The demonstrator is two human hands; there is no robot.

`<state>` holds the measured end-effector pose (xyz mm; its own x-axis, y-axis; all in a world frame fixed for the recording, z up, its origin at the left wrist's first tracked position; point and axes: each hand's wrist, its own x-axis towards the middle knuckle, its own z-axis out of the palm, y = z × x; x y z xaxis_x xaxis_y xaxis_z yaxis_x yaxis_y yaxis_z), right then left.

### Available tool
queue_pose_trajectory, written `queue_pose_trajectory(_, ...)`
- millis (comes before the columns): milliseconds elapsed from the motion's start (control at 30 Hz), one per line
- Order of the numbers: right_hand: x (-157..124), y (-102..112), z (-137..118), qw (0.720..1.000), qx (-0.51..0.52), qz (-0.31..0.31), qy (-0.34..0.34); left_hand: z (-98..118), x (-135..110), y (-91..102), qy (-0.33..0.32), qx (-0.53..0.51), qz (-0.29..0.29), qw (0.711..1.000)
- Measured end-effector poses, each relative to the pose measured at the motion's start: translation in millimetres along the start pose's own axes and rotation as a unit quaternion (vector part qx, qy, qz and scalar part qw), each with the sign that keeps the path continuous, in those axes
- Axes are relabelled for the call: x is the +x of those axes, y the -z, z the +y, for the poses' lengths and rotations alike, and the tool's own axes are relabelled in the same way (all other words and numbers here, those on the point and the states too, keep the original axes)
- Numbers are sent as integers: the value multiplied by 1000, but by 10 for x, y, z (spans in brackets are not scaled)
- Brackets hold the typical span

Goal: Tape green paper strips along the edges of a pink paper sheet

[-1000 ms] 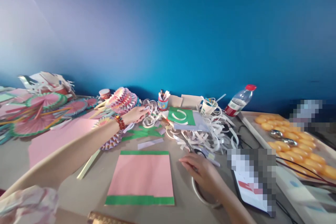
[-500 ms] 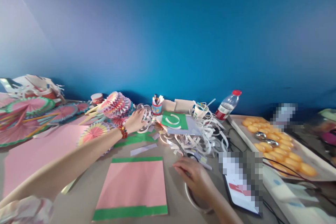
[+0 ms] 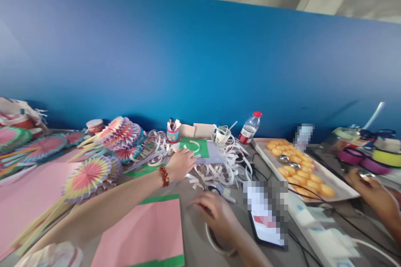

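My left hand (image 3: 181,163), with a beaded bracelet at the wrist, reaches over the near edge of the paper pile beside a green sheet (image 3: 203,148); its fingertips are blurred, so its grip is unclear. Curled white paper strips (image 3: 233,167) lie just right of it. My right hand (image 3: 216,210) rests low over the table with fingers curled; whatever lies inside them is hidden. Under its wrist shows part of a white ring (image 3: 216,247). A dark scissor handle (image 3: 214,190) lies just beyond its knuckles. Left of it is a pink sheet with green edges (image 3: 147,233).
Folded paper fans (image 3: 90,177) lie left. A pen cup (image 3: 173,134), white cup (image 3: 222,135) and bottle (image 3: 250,128) stand at the back. Right are a phone (image 3: 266,225), a tray of orange pieces (image 3: 341,195), a power strip (image 3: 313,221) and another person's hand (image 3: 372,192).
My left hand has moved right, from the strips beside the pen cup to near the green sheet. The view has turned right, bringing another person's hand into sight. My right hand stays near the ring.
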<state>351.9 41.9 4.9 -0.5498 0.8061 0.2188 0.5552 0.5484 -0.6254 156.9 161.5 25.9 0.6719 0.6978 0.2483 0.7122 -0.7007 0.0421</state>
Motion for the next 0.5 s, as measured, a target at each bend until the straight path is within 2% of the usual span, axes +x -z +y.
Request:
queue_pose_trajectory(133,0,8,6,1000,-8,12,7,-18,74,-76,0,-12,7,1000)
queue_pose_trajectory(300,5,7,17,999,10,40,14,-67,90,-11,46,-46,74,995)
queue_pose_trajectory(433,16,46,108,989,60,136,-15,-205,38,66,74,-83,140,984)
queue_pose_trajectory(500,31,92,161,971,123,200,-54,-264,-47,74,71,-98,162,979)
